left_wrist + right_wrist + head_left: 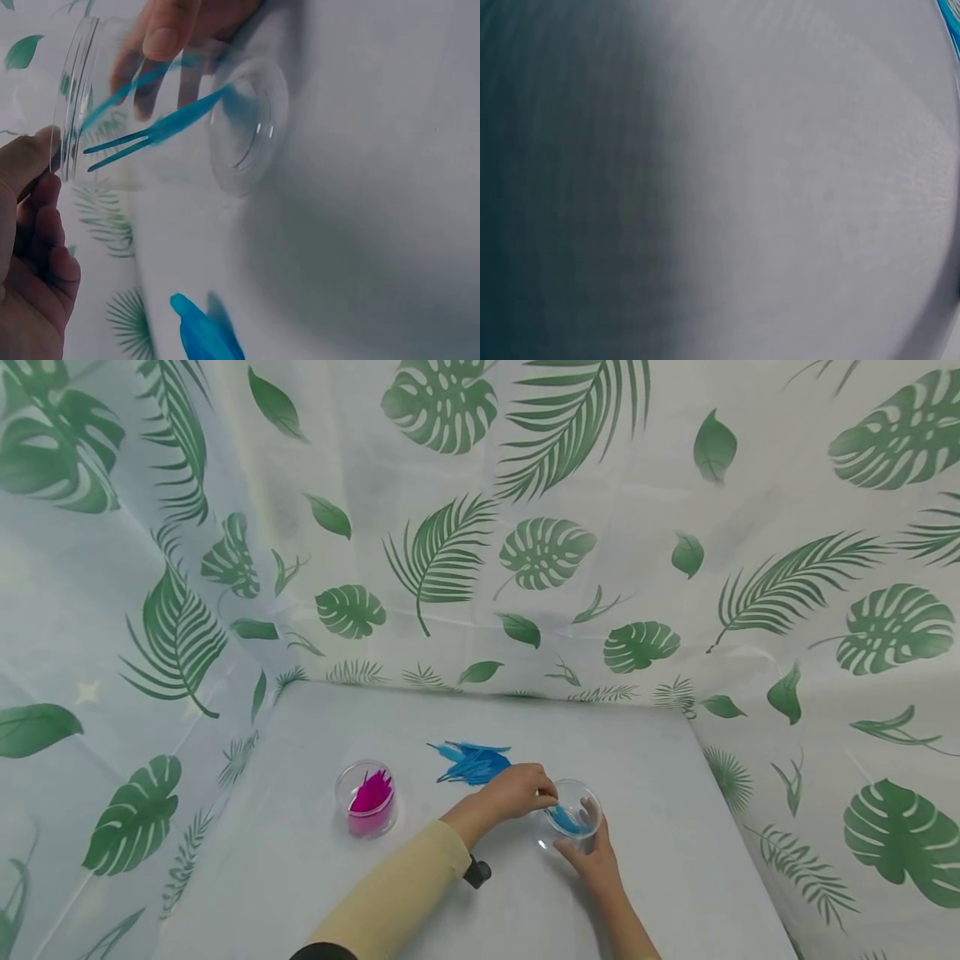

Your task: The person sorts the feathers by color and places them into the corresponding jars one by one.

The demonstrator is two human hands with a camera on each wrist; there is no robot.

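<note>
Clear plastic jar [566,835] stands upright on the table with several blue feathers inside. My right hand [600,860] holds it from the right side, fingers round the far wall and thumb in front. At the jar's mouth, my left hand [521,792] has its fingertips pinched together, touching the rim. A slim blue feather [135,88] runs from these fingertips down into the jar, its upper end hidden by them. Another blue feather [176,124] with two quill ends leans inside the jar. The right wrist view is mostly a blurred pale surface.
A pile of blue feathers [476,764] lies behind my left hand on the white table [660,893]. To the left stands a second clear jar [345,789] with magenta feathers [372,793]. Leaf-printed sheets [600,568] rise round the table's back and sides.
</note>
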